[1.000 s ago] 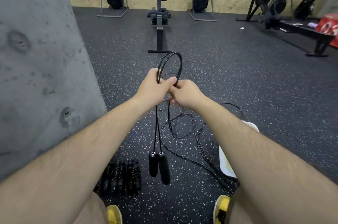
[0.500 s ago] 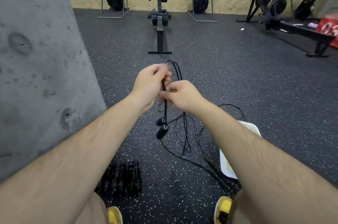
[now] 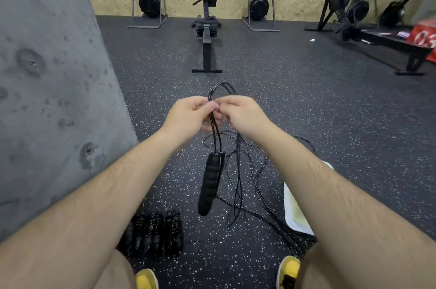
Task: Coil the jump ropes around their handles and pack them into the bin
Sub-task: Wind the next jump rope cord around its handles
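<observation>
Head view: a concrete pillar (image 3: 47, 100) stands at 9 o'clock, wound ropes (image 3: 153, 233) lie at 7, and the white bin (image 3: 293, 214) at 4 is partly behind the right forearm (image 3: 330, 194). The paired handles (image 3: 209, 182), seen short half a second ago, now dangle full-length. The left hand (image 3: 188, 116) and right hand (image 3: 245, 114) pinch the jump rope (image 3: 215, 134) cords at centre.

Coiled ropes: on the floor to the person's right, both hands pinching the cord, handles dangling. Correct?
No. Head view shows the coiled ropes on the floor to the person's left; left hand and right hand do pinch the cord, handles dangling.
</observation>
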`<state>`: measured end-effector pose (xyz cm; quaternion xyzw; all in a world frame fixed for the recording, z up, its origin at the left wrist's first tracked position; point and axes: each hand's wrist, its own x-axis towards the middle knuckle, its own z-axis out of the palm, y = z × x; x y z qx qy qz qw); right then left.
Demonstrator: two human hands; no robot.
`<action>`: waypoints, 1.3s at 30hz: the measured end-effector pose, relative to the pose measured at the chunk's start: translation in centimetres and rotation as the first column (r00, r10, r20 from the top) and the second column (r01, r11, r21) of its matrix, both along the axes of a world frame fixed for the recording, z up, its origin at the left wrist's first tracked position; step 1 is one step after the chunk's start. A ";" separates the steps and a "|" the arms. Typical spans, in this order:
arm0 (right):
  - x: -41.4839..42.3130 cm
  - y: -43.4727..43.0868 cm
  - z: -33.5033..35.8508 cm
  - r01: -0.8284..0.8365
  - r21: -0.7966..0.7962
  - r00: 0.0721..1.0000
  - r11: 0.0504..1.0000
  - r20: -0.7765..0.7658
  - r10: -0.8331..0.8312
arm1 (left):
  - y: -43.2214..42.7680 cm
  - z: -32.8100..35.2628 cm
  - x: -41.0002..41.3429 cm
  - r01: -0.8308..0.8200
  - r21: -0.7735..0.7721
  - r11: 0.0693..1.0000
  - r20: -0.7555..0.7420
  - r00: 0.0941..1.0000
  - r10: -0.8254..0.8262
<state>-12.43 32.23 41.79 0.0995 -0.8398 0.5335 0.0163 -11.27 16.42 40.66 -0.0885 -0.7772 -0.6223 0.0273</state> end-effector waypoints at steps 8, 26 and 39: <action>1.3 0.1 -1.4 -0.174 0.012 0.981 0.985 0.093 0.173 | -0.3 1.1 -0.2 -0.073 0.136 0.988 -0.041 0.996 0.079; -0.2 -1.2 -0.3 0.018 -0.289 0.995 0.957 0.099 0.011 | -0.9 -3.4 0.4 0.203 -0.205 0.958 0.172 0.970 -0.169; 2.9 -2.2 -1.7 -0.069 0.282 0.980 0.957 -0.159 0.118 | -1.4 -0.1 -0.7 -0.268 -0.016 0.963 -0.071 0.961 0.266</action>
